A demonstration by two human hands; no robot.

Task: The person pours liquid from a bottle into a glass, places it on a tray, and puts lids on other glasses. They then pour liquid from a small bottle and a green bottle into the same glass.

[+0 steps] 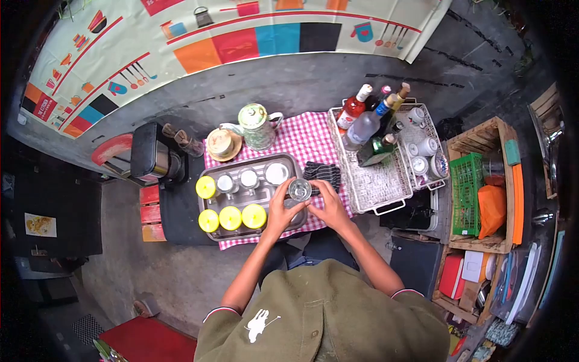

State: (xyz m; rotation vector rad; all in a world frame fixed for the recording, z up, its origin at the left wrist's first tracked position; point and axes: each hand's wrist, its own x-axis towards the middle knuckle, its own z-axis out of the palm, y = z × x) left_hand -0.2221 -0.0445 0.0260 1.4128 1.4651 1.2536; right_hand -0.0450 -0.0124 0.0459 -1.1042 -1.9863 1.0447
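Observation:
A clear glass (300,189) is held between my two hands, above the right part of a brown tray (246,199). My left hand (282,206) wraps its left side and my right hand (329,206) its right side. Several jars with yellow lids (230,218) stand on the tray, along with white-topped jars (249,178). A dark striped cloth (323,174) lies just behind my right hand on the pink checkered tablecloth (306,134).
Behind the tray stand a green patterned pot (258,127) and a cup on a saucer (222,143). To the right, a white wire rack (377,184) holds bottles (364,128) and cups (427,146). A wooden crate (482,242) stands farther right.

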